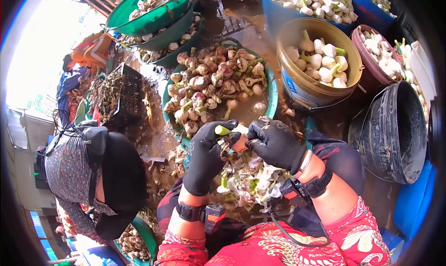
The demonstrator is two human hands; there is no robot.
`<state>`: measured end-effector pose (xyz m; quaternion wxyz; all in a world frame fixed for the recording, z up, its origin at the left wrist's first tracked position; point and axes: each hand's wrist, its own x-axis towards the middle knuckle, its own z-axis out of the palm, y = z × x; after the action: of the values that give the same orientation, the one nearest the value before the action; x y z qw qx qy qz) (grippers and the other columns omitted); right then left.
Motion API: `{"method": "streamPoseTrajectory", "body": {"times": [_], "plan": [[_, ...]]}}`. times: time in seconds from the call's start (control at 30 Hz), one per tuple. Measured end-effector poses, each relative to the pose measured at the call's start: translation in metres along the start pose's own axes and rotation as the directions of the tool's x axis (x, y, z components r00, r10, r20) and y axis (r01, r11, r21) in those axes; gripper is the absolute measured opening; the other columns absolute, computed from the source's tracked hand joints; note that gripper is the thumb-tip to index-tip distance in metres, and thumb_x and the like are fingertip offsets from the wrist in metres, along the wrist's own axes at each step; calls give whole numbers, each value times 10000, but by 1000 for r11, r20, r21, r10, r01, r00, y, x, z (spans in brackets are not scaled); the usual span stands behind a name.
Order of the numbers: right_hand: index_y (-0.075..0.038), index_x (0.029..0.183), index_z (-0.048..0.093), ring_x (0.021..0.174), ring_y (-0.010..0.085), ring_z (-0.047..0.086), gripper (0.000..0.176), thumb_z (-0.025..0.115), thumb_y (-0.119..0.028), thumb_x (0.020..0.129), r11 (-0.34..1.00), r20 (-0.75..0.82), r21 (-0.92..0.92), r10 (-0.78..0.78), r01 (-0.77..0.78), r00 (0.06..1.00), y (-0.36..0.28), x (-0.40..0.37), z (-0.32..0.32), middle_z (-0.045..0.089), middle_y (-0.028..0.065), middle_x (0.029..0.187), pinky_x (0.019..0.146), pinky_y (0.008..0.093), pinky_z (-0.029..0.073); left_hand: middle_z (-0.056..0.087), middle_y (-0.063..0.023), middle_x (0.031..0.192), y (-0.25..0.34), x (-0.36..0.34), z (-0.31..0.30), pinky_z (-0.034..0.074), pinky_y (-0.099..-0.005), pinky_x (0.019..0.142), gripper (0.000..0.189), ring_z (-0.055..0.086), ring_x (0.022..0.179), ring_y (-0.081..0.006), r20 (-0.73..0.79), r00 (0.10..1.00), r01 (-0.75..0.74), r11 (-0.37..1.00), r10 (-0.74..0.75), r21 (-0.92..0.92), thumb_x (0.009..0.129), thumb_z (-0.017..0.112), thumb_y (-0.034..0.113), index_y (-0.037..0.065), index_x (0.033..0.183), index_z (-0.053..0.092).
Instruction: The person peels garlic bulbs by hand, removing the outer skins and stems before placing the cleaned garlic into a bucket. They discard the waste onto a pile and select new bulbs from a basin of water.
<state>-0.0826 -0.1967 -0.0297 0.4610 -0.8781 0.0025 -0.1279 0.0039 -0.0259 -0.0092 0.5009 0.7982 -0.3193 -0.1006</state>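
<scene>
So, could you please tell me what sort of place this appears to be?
Probably a garlic-cleaning work area: a round green plastic tub holds dirty brownish bulbs, a round tan plastic bucket holds clean white ones, and pale papery peelings lie heaped nearby.

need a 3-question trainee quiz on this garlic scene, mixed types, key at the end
1. True or false: the left hand is holding nothing.
2. The gold bucket holds: a) loose dry leaves, b) pale garlic bulbs, c) gloves.
3. Fill in: bulbs in the green tub just beyond the hands look ___ than those in the gold bucket.

Key: 1. False, it grips green-stemmed garlic. 2. b. 3. dirtier.
</scene>
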Motion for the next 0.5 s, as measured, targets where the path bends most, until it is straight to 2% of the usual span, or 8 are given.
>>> {"method": "streamPoseTrajectory", "body": {"times": [0.03, 0.1, 0.13, 0.27, 0.37, 0.4, 0.43, 0.5], "plan": [[-55, 801, 576, 758, 354, 573, 123, 604, -155, 735, 1000, 19, -8, 25, -24, 1000, -4, -1, 0, 567, 157, 763, 658, 439, 445, 653, -57, 890, -4, 0, -2, 480, -258, 750, 192, 610, 825, -122, 3, 1000, -6, 1000, 6, -15, 823, 675, 56, 5, 1006, 648], [-62, 815, 589, 761, 355, 571, 139, 607, -166, 725, 993, 69, -120, -14, 22, 997, -9, -5, 1, 567, 163, 768, 664, 444, 449, 636, -67, 768, 1, 0, -5, 485, -260, 632, 228, 596, 650, -112, -31, 941, 277, 821, -336, -500, 868, 630, 122, -35, 1033, 624], [-68, 842, 601, 783, 357, 580, 154, 599, -163, 721, 977, 212, -210, 11, 35, 977, -2, -11, 9, 578, 164, 785, 688, 449, 460, 642, -82, 798, -4, 0, -12, 500, -258, 630, 244, 617, 674, -133, -26, 932, 281, 765, -362, -579, 862, 647, 150, -41, 1012, 620], [-58, 936, 631, 921, 357, 608, 241, 576, -163, 725, 912, 559, -409, 249, 2, 791, 6, -21, 12, 634, 186, 936, 800, 456, 482, 639, -88, 805, -21, 3, -14, 515, -275, 605, 332, 625, 675, -148, -50, 913, 223, 599, -404, -769, 883, 632, 277, -41, 979, 616], [-39, 1055, 626, 954, 335, 631, 308, 549, -158, 782, 847, 608, -523, 446, -91, 656, 8, -14, 3, 657, 203, 955, 833, 439, 495, 635, -83, 828, -22, 4, -12, 520, -291, 601, 369, 623, 693, -144, -4, 871, 247, 445, -491, -861, 897, 608, 315, -26, 1038, 599], [-28, 1032, 616, 909, 341, 633, 299, 578, -202, 791, 902, 504, -416, 333, -113, 797, 13, -18, 9, 657, 196, 924, 815, 415, 500, 638, -88, 860, -32, 4, -13, 525, -296, 608, 372, 629, 714, -147, 29, 892, 262, 465, -450, -846, 899, 606, 303, -22, 1077, 582], [-28, 1032, 616, 909, 341, 633, 299, 578, -202, 791, 902, 498, -414, 338, -123, 798, 17, -20, 9, 657, 196, 924, 815, 415, 500, 642, -93, 891, -40, 2, -12, 530, -301, 615, 380, 636, 734, -150, 64, 910, 276, 483, -410, -831, 901, 604, 292, -18, 1116, 565], [-27, 952, 597, 799, 180, 621, 224, 651, -164, 783, 927, 335, 119, 300, -356, 893, -4, -5, -4, 633, 101, 893, 741, 320, 498, 644, -104, 935, -38, 0, -4, 536, -306, 618, 387, 643, 746, -158, 76, 914, 275, 470, -399, -839, 910, 591, 265, -8, 1177, 532]]}}
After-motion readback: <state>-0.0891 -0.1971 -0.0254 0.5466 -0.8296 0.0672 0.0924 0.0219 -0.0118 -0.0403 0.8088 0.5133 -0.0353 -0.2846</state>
